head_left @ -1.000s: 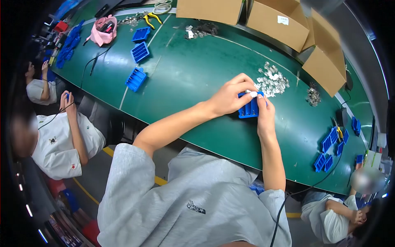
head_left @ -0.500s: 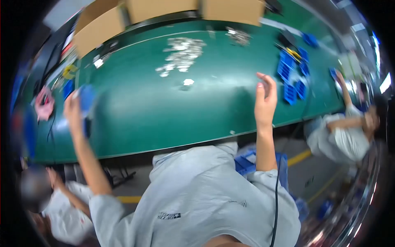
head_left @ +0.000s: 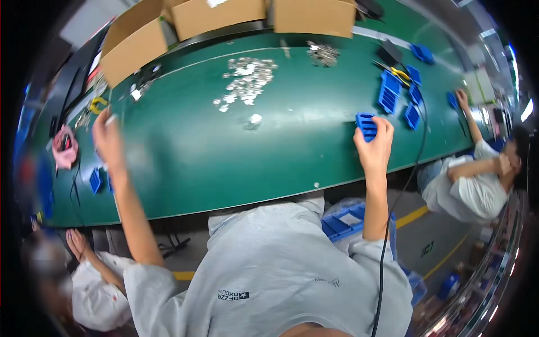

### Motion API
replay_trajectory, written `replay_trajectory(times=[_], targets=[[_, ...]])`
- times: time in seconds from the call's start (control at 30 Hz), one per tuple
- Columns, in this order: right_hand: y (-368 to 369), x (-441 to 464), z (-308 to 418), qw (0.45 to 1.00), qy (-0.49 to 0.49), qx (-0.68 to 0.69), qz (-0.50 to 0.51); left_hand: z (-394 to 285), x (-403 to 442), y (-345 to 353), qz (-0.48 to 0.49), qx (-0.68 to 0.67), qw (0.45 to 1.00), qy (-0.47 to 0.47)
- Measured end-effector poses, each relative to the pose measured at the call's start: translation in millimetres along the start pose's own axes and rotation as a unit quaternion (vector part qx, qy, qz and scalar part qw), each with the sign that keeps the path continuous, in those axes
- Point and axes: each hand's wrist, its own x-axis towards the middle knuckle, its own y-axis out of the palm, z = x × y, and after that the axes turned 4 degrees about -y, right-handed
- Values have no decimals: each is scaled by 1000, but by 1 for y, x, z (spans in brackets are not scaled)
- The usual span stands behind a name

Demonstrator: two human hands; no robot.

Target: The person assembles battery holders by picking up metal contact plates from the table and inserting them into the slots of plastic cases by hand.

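My right hand (head_left: pixel 375 146) grips a small blue slotted tray (head_left: pixel 366 127) between thumb and fingers, just over the green bench. Beyond it lie more blue trays, among them a longer slotted tray (head_left: pixel 389 92), with yellow-handled pliers (head_left: pixel 400 74) at their far end. On the left side, my left hand (head_left: pixel 109 143) is raised over the bench and smeared by motion; whether it holds anything is unclear. Blue pieces (head_left: pixel 96 181) rest on the bench close to its wrist. Between the hands lies a spread of small silvery metal parts (head_left: pixel 247 81), with one bright piece (head_left: pixel 255 118) apart from them.
Cardboard boxes (head_left: pixel 314 17) line the far edge. Another pile of metal parts (head_left: pixel 323 54) sits near them. A pink bag (head_left: pixel 65 147) and a yellow tool (head_left: pixel 97 104) are at left. A black cable (head_left: pixel 422 129) hangs at right. Co-workers sit on both sides.
My right hand has gone from holding nothing to gripping a blue tray, shifting slightly right and nearer. The blurred blue item by my left hand no longer shows there; blue pieces show near its wrist.
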Motion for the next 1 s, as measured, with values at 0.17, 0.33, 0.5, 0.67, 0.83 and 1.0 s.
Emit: replay_trajectory(times=[0.17,0.33,0.5,0.67,0.83,1.0], targets=[[43,28,127,923,-268,245,125,-149,-52,95,522,-390,742,-157],[112,49,192,862,-362,329,134,-152,-85,128,407,-531,727,-157],[119,25,195,712,72,649,259,-133,-68,108,317,-524,755,-235],[115,12,193,630,193,676,329,-146,-91,108,335,-420,843,-34],[112,20,193,654,213,657,310,-97,-41,109,80,-167,982,23],[95,25,204,633,239,649,348,36,9,95,-99,88,979,-157]])
